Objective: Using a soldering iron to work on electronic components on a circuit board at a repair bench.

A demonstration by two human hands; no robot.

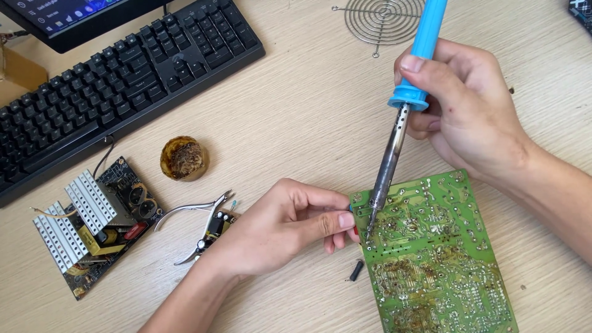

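Gripping the blue-handled iron (pixel 407 105) in a closed fist, the right hand (pixel 468 111) is angling its tip down onto the near-left corner area of the green board (pixel 438 259), which is lying solder side up at the near right of the desk (pixel 308 105). The left hand (pixel 277 228) is pinching the board's left edge, thumb and fingers closed on it right beside the tip, and that is the main risk as I judge it: a small slip of the iron could be burning those fingertips, or a lingering tip could be lifting a pad or bridging neighbouring joints. A small black part (pixel 356 270) is lying loose just left of the board and could be getting knocked away. The one container, a round tin (pixel 184 158) farther left, is holding a brownish, crusted wad, likely tip cleaner or flux, well apart from the iron. Cutters (pixel 197 216), a second board (pixel 92 222) with heatsinks, a keyboard (pixel 117 80) and a wire grille (pixel 382 18) are sitting around
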